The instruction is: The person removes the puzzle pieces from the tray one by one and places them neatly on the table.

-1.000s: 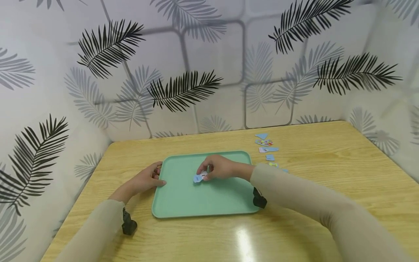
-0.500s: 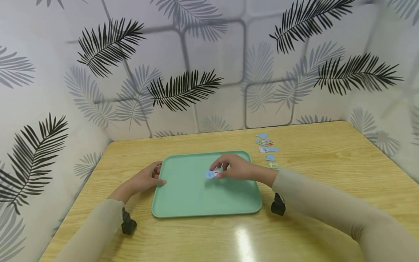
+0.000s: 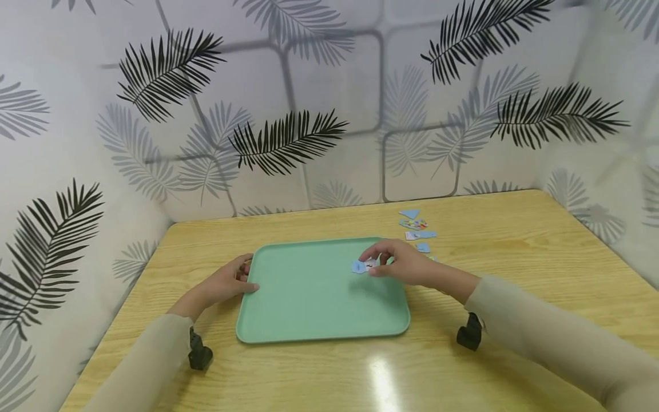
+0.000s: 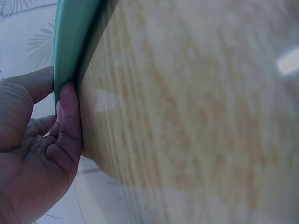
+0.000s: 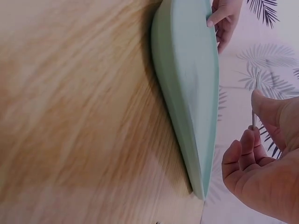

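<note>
A green tray (image 3: 319,309) lies on the wooden table in the head view. My left hand (image 3: 223,286) grips its left edge; the left wrist view has the thumb (image 4: 39,84) on the rim and fingers (image 4: 69,105) against the underside. Above the tray's right part, my right hand (image 3: 399,263) pinches a small flat light-blue cutout (image 3: 358,266) with a white printed part. In the right wrist view that cutout (image 5: 256,88) appears edge-on between thumb and fingertips, raised clear of the tray.
Several small flat pieces lie in a column beyond the tray's right side: a blue triangle (image 3: 410,213), a multicoloured piece (image 3: 413,224), a long blue-and-white strip (image 3: 420,235) and a small blue piece (image 3: 423,247). The right hand partly covers the nearest ones. A patterned wall (image 3: 319,189) stands behind the table.
My right hand has lifted the light-blue cutout from the middle of the tray and carried it rightward. My left hand stays on the tray's left edge.
</note>
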A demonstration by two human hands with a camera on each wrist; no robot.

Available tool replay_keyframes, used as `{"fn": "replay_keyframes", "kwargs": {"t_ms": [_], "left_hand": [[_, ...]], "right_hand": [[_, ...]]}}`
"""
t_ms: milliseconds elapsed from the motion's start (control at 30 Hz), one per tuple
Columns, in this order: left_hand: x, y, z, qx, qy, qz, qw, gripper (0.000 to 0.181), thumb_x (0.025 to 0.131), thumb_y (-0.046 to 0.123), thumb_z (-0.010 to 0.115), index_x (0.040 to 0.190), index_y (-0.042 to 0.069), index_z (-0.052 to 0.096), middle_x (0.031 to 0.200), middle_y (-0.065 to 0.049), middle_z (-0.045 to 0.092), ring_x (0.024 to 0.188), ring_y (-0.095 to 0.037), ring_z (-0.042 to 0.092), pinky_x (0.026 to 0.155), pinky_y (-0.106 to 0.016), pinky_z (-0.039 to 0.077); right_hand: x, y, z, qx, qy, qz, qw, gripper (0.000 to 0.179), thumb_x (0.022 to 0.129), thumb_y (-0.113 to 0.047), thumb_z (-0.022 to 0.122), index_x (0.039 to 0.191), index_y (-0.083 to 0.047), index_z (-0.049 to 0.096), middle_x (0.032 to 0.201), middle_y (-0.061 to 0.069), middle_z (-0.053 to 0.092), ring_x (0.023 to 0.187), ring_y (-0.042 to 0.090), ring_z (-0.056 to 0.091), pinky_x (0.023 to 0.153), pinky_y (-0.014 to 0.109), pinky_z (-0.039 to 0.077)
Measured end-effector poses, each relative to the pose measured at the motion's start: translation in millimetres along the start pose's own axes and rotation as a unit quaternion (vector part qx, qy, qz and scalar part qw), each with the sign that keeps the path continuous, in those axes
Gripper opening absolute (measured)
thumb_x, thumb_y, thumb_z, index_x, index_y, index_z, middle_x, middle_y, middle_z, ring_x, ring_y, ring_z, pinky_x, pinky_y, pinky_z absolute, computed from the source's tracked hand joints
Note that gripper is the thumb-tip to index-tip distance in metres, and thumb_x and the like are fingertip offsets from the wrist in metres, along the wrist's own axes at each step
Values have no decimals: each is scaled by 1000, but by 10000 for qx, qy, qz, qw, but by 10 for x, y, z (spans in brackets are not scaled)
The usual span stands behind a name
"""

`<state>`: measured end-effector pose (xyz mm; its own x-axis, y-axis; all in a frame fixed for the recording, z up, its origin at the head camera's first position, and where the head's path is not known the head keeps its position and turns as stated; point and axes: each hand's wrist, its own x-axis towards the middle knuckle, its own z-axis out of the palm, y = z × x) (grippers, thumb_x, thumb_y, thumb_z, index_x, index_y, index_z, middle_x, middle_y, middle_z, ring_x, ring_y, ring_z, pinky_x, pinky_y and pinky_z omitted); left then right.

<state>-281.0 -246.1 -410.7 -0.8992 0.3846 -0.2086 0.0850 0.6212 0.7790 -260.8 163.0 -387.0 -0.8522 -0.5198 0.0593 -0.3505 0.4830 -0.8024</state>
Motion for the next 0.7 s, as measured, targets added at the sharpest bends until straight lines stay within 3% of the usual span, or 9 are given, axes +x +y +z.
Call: {"fn": "replay_keyframes", "kwargs": {"t_ms": [500,700], "left_hand": [[14,-28,-2,93,46,-28,9999,77,91,10,68,151,-2,21,113,-15,40,95,-26,41,76,-35,42],[17,-36,-6,38,30,-37,10000,76,91,10,68,151,-2,21,112,-16,40,92,-25,41,74,-34,43]], "right_hand": [[-552,171,-247,-138,449,170,9988,25,88,-11,73,112,-9,70,92,6,58,80,22,51,59,28,44],[-735,244,-316,-271,639,231,9973,26,88,-13,73,114,-9,70,98,5,59,79,20,50,59,28,44]]}}
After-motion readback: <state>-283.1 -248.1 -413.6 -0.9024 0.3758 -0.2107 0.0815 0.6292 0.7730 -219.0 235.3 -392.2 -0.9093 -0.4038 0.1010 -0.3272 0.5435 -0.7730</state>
